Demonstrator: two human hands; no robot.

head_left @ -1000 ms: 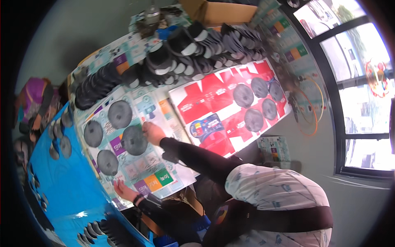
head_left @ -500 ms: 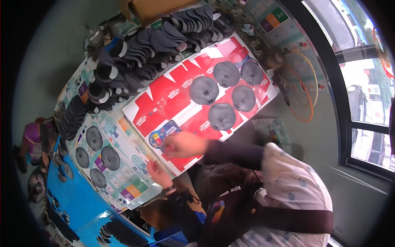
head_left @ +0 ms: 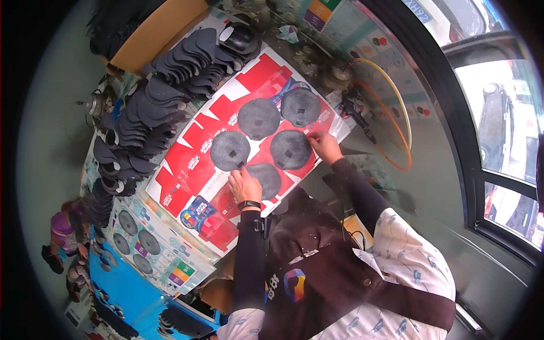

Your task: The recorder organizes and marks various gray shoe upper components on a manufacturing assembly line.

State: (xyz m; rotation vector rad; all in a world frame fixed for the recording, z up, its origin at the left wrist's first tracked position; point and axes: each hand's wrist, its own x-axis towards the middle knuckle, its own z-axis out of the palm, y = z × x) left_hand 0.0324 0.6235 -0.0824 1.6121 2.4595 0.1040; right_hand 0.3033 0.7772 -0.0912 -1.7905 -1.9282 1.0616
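Observation:
Several dark grey round discs, each with a small black square on it, lie on a red and white printed board. My left hand (head_left: 245, 186) has its fingertips together at the lower edge of one disc (head_left: 229, 148), beside a small black square, and partly covers the nearest disc (head_left: 265, 180). My right hand (head_left: 326, 148) is bent in a pinch at the right edge of another disc (head_left: 289, 148). Whatever lies between the fingers of either hand is too small to make out. Two further discs, one upper (head_left: 259, 118) and one far right (head_left: 301, 106), lie untouched.
Stacks of dark curved pieces (head_left: 144, 116) line the board's far left side, with a cardboard box (head_left: 156, 39) behind. More discs (head_left: 148, 242) lie on a printed sheet at left, near a blue surface (head_left: 127, 289). Yellow and orange hoses (head_left: 403, 113) hang at right; another person (head_left: 67, 229) is far left.
Both hands have moved from the board's near left corner onto the discs, the right hand reaching farther right. The view has shifted, and the arms now stand apart.

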